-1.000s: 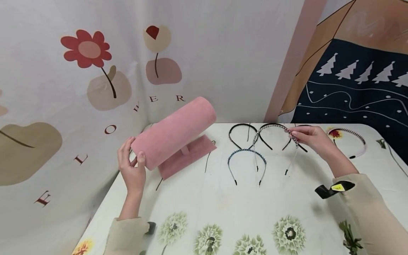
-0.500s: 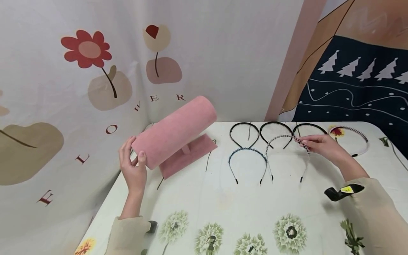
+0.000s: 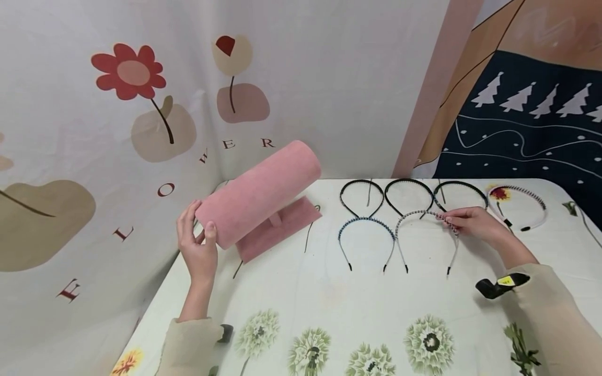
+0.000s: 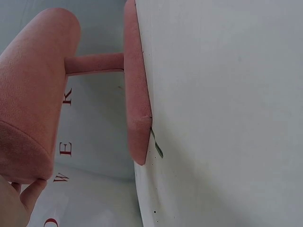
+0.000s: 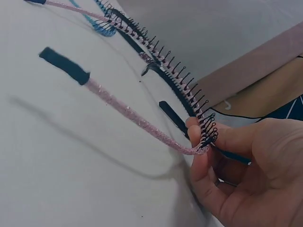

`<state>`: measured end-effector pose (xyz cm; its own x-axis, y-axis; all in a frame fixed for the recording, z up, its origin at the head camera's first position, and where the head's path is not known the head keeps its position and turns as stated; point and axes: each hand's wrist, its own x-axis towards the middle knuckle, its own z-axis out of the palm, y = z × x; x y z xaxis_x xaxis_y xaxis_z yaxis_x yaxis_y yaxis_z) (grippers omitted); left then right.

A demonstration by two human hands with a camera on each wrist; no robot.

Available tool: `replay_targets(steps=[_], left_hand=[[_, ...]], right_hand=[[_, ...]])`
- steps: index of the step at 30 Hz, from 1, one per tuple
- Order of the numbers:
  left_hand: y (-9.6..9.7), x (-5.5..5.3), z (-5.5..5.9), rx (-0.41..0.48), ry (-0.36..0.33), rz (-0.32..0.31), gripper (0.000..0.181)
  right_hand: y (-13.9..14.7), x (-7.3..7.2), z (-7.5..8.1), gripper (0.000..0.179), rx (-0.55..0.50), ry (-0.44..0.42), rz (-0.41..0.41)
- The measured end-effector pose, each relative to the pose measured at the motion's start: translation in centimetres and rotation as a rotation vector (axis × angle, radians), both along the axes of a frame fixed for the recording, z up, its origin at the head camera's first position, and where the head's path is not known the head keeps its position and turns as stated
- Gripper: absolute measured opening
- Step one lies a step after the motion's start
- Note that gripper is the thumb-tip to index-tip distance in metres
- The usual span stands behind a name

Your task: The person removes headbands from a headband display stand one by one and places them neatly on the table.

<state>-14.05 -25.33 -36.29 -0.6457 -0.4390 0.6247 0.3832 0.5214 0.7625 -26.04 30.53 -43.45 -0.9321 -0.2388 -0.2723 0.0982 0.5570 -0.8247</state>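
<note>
A pink headband (image 5: pixel 137 118) with a row of dark wire loops is pinched by my right hand (image 3: pixel 475 224) near one side of its arch. The right wrist view shows its near dark-tipped end raised above the tabletop, with a shadow below. My left hand (image 3: pixel 198 250) holds the near end of a pink padded roll stand (image 3: pixel 258 193), thumb on one side and fingers round the other. That roll sits on a short post over a flat pink base (image 4: pixel 137 94). A blue headband (image 3: pixel 366 220) lies just left of the pinched one.
Behind these lie three black headbands (image 3: pixel 362 181) in a row along the far edge. Another pink headband (image 3: pixel 529 194) is at the far right. A flower-printed cloth (image 3: pixel 329 292) covers the table, and a printed curtain (image 3: pixel 338 104) hangs behind it.
My right hand has carried the pink headband rightward, away from the black ones, then down toward the tabletop beside the blue one. The left hand keeps its hold on the roll stand.
</note>
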Motion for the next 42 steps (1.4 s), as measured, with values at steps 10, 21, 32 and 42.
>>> replay_targets(steps=[10,21,32,42], left_hand=[[0.1,-0.2,-0.1,-0.005,0.007,-0.007,0.053],[-0.1,-0.1,0.3,-0.018,-0.01,-0.014,0.054],[-2.6,-1.2,-0.4,-0.085,-0.145,0.066,0.046],[-3.0,-2.0,2.9,-0.22,-0.244,0.108,0.031]], right_hand=[[-0.6,0.1,-0.6,0.04,0.087,0.03,-0.01],[-1.9,0.2,-0.2,0.034,0.17,0.075,0.001],[-2.4,0.0,-0.5,0.032,0.234,0.09,-0.007],[-0.9,0.0,0.5,0.035,0.168,0.098,0.021]])
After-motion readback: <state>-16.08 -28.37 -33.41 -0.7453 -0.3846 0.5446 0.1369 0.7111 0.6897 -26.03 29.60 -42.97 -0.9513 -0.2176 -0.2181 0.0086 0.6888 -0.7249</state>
